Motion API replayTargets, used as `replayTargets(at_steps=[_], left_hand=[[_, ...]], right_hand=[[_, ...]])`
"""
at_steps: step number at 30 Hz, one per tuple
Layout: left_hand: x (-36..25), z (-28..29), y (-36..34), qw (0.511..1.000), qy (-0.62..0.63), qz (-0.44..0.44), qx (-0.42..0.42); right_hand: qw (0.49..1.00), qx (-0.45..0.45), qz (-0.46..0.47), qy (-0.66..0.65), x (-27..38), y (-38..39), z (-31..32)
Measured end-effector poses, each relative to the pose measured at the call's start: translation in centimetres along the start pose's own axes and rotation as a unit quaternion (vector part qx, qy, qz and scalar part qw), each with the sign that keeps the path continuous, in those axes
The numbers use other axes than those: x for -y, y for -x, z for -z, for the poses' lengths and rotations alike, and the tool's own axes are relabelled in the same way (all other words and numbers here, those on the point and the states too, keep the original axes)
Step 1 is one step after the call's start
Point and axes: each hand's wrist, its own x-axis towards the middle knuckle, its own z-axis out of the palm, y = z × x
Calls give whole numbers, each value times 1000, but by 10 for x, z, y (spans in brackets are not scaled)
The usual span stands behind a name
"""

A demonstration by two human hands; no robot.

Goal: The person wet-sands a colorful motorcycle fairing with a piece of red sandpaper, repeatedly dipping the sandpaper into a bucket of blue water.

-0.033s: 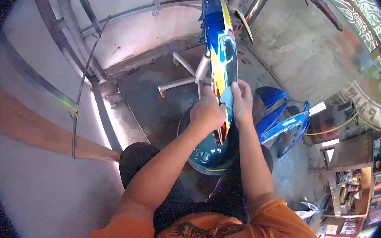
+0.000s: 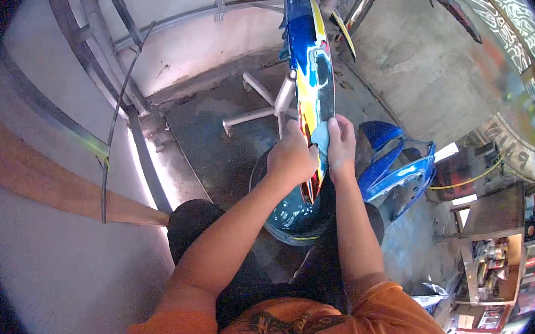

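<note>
A long, narrow painted body panel [image 2: 302, 37] in blue, yellow, red and white stands in front of me, tapering toward my lap. Dark patches show along its right side. My left hand [image 2: 291, 157] is closed around the panel's left edge near the lower end, its thumb toward the middle. On the opposite edge, my right hand [image 2: 342, 151] grips the panel with bent fingers. Between the two hands, a light-blue flat piece [image 2: 320, 135] lies against the panel, touching the right thumb; its material is unclear. Beneath the panel's tip is a dark round basin [image 2: 286, 230] with shiny liquid.
A metal stand with splayed legs [image 2: 249, 115] is on the floor beyond the basin. Blue curved body panels [image 2: 398, 174] lie to the right. Farther right is a wooden shelf [image 2: 491, 211] with small items. A bent rod [image 2: 122, 94] hangs at the left.
</note>
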Motion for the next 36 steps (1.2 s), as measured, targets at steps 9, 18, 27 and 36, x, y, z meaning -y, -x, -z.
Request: replayTargets(at_steps=[9, 18, 27, 36], left_hand=[[-3, -1, 2, 1000, 2, -6, -3], [-2, 0, 6, 1000, 10, -16, -2], [-3, -5, -3, 1000, -21, -17, -4], [8, 3, 10, 997, 31, -59, -39]], right_hand=[[994, 45, 83, 49, -10, 6, 17], [980, 11, 114, 161, 32, -49, -10], [959, -59, 144, 238, 53, -125, -36], [981, -21, 163, 104, -20, 11, 16]])
